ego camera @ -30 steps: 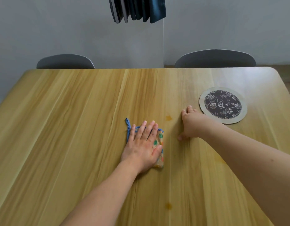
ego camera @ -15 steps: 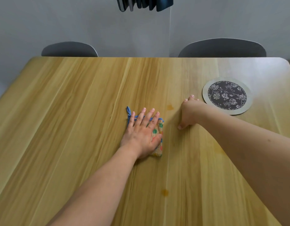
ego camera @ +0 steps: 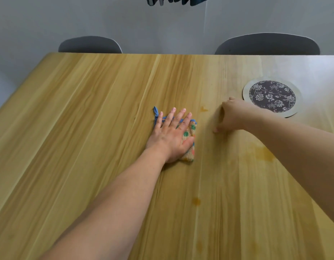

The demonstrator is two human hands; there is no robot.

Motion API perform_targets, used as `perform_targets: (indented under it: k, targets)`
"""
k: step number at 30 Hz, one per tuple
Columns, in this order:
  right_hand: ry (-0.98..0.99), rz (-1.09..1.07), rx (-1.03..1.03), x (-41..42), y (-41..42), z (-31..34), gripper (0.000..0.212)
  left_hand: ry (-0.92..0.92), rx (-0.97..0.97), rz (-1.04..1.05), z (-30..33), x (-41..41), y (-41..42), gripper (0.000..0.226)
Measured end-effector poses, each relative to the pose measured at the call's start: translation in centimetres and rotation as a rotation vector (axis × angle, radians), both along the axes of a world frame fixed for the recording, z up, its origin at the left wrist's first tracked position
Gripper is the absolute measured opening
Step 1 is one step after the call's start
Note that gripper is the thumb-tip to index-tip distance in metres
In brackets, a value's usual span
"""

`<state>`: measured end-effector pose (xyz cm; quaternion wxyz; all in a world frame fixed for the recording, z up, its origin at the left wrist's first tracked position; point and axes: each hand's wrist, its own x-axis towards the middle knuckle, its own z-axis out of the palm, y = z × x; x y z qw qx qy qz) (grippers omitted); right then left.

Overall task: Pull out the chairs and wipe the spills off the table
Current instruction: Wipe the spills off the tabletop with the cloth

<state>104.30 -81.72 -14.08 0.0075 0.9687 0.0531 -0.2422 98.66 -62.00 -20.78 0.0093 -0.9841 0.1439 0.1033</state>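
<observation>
My left hand [ego camera: 171, 136] lies flat with straight fingers on a folded patterned cloth [ego camera: 190, 139] with blue trim, pressing it onto the wooden table [ego camera: 87, 128]. My right hand [ego camera: 231, 115] rests on the table to the right of the cloth, fingers curled loosely, holding nothing. Amber spill spots show on the wood: a small spill [ego camera: 203, 109] between the hands, a wider smear [ego camera: 263, 154] beside my right forearm, and a drop [ego camera: 196, 201] nearer to me. Two grey chairs stand tucked at the far edge, the left chair [ego camera: 90, 45] and the right chair [ego camera: 267, 44].
A round floral mat [ego camera: 272, 96] lies at the right, just beyond my right hand. Dark objects [ego camera: 178, 0] hang at the top of the view against the grey wall. Fainter stains [ego camera: 200, 246] mark the near part of the table.
The view has shifted slightly. My left hand and the cloth stay at about the same spot on the table. My right hand stays beside the mat.
</observation>
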Motion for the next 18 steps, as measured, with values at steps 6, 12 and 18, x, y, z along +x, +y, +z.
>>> perform_targets:
  k: [6, 12, 18]
  targets:
    - [-0.091, 0.015, 0.202, -9.8, -0.7, -0.2, 0.053, -0.011, -0.024, 0.025, 0.1, -2.5, 0.0, 0.072]
    - [0.002, 0.116, 0.131, -18.0, -0.8, -0.7, 0.080, 0.009, -0.045, 0.017, 0.2, -9.2, 0.4, 0.073]
    - [0.100, 0.139, 0.038, -21.1, -0.3, -1.2, 0.112, 0.018, -0.018, 0.010, 0.3, -14.2, 1.0, 0.073]
